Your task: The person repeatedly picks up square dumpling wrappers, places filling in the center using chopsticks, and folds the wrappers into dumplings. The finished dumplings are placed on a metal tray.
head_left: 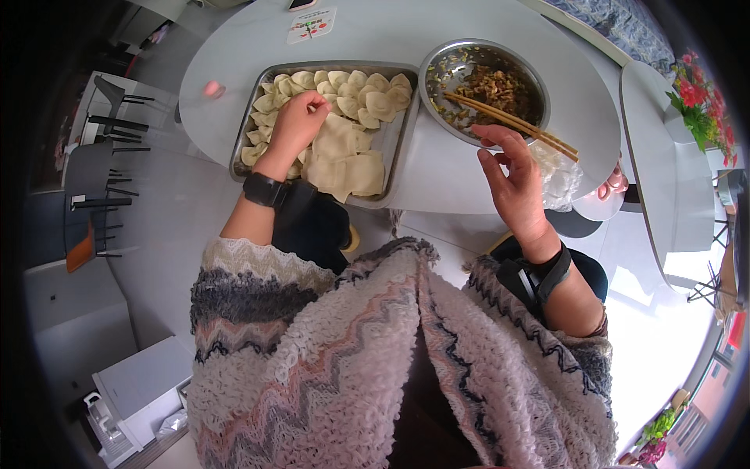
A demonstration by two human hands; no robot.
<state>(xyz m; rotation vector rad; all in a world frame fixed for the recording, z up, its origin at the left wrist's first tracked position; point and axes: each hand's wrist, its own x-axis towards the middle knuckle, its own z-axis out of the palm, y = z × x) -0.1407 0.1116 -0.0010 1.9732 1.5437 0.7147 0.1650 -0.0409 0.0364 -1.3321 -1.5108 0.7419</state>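
My left hand [301,125] is over a metal tray [405,148], its fingers curled together above the dumplings. Whatever they hold, if anything, is hidden. Folded dumplings [379,104] fill the far and left parts of the tray in overlapping rows. Flat dough wrappers [344,160] lie stacked and fanned at its near side. To the right stands a steel bowl [539,82] of chopped brown and green filling [496,86]. A pair of wooden chopsticks [512,121] rests in it, sticking out over the near rim. My right hand [516,180] is just below them, thumb and fingers apart, with nothing visible between them.
Crumpled clear plastic [558,176] lies right of my right hand on the round white table [437,184]. A small pink object [212,89] sits left of the tray. A printed card [312,25] and a phone [301,4] lie at the far side. Chairs [90,168] stand at left.
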